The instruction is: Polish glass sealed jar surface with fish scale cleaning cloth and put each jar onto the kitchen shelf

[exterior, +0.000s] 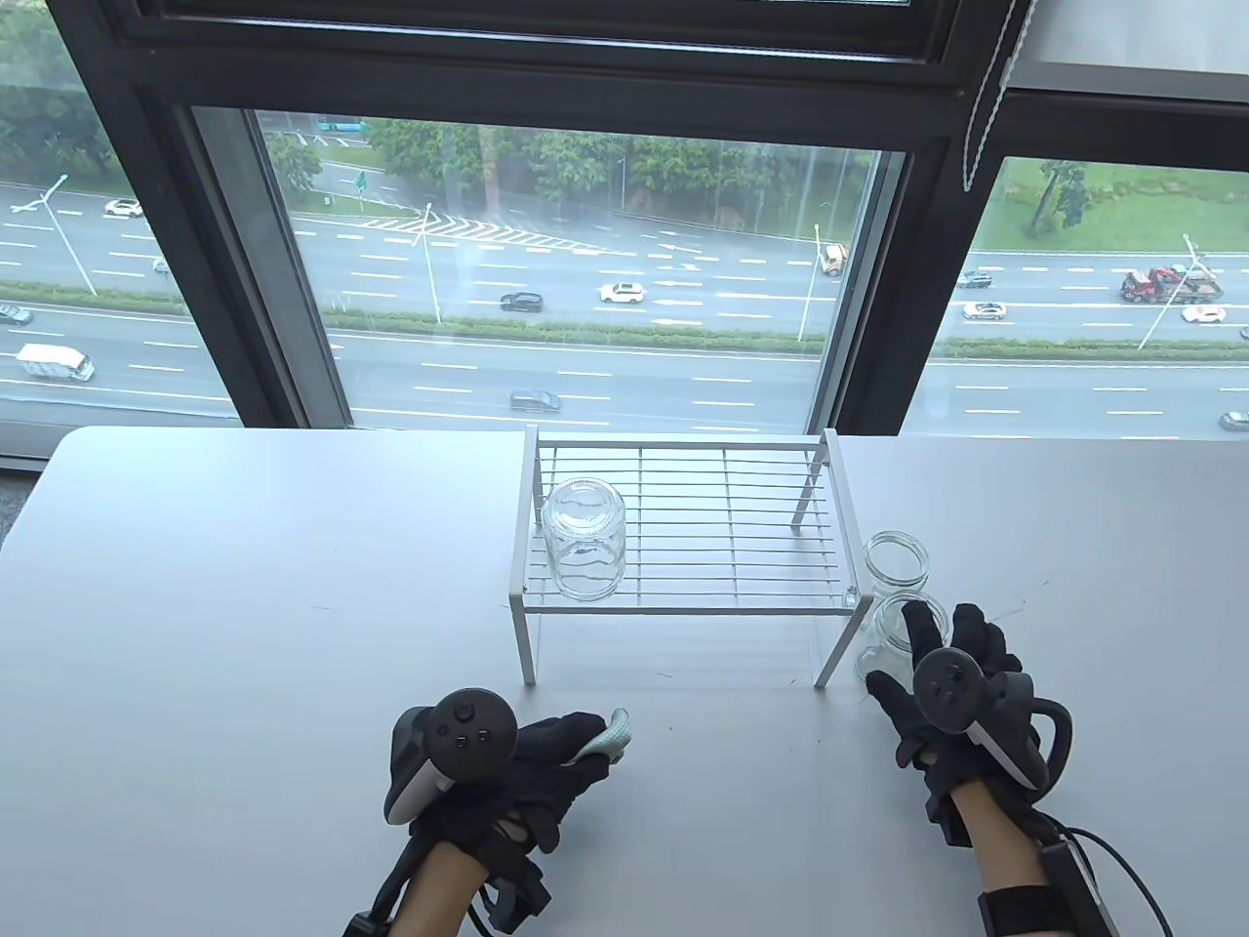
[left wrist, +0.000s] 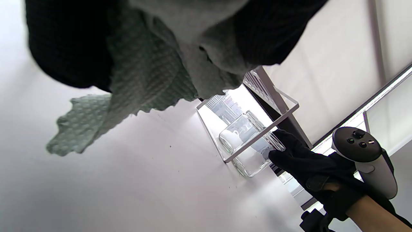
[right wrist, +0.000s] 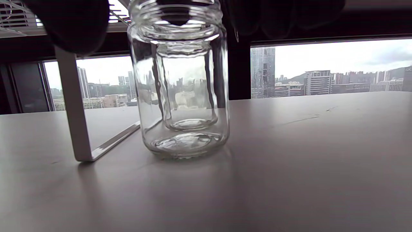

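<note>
Left hand (exterior: 507, 761), gloved, tracker on its back, low on the surface (exterior: 244, 605): fingers curled round a bunched pale green cloth (exterior: 613, 734), one scalloped corner hanging free in the left wrist view (left wrist: 77, 129).

Right hand (exterior: 951, 698), gloved, tracker on its back, at the near right of the surface: fingers (exterior: 919, 630) spread and extended over the mouth of the near jar (exterior: 893, 639); the thumb lies beside the jar's lower left. In the right wrist view dark fingertips sit at the jar's threaded rim (right wrist: 177, 13), but whether they actually clamp the glass cannot be told.

Near jar: clear glass, no lid, upright on the surface, just beside the shelf's front right leg.

Far jar (exterior: 896, 561): clear glass, no lid, upright on the surface, directly behind the near jar and close against it; seen through the near jar in the right wrist view (right wrist: 190, 96).

Shelf (exterior: 683, 532): white wire rack on four legs, standing mid-surface near the window (exterior: 546, 273).

Third jar (exterior: 584, 537): clear glass, standing on the shelf's wire top at its front left corner.

Window: dark frame, behind the surface, looking onto a multi-lane road with traffic.
</note>
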Tool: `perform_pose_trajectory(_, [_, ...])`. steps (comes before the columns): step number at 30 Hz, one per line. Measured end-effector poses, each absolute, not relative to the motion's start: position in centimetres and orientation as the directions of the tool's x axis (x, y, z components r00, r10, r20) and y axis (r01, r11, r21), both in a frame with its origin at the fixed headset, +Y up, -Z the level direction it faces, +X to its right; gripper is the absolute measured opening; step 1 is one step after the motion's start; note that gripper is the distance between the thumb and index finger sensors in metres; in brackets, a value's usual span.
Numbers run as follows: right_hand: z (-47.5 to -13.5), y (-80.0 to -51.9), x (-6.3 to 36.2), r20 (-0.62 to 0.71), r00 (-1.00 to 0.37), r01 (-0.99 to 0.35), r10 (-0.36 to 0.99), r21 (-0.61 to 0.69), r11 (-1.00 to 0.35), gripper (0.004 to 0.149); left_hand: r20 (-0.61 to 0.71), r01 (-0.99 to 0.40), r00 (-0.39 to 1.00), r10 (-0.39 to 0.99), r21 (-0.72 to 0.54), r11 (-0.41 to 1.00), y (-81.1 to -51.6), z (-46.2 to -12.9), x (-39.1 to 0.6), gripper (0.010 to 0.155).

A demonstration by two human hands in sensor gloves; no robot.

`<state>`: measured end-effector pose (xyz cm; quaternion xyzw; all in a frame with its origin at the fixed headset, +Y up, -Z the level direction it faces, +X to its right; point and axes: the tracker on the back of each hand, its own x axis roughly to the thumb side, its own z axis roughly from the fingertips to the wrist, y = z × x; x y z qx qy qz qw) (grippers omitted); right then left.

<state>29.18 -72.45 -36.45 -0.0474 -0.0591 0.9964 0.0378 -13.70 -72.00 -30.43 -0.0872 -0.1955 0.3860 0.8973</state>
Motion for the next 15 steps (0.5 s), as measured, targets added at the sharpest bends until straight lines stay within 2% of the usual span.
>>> perform_pose_trajectory(3, [-36.48,-72.77,29.01,-0.103,-0.994,-0.033,0.048,-0.143,-0.989,0.079,0.287,-0.649,0.63,0.722,-0.315,0.692,-72.09,-30.47,-13.6,0.055])
perform_pose_trajectory(9, [-36.63,-72.9,28.77,-0.125,-0.992,0.023,0.002,-0.2,-0.98,0.06,0.294,-0.641,0.635,0.714,-0.314,0.7,-72.19,-30.45,-13.48,0.055])
perform_pose_trajectory(15, [-36.4,-72.33,28.96,-0.129,-0.991,0.05,-0.023,-0.214,-0.976,0.048,0.311,-0.658,0.62,0.721,-0.295,0.693,-72.26,-30.51,-13.48,0.055])
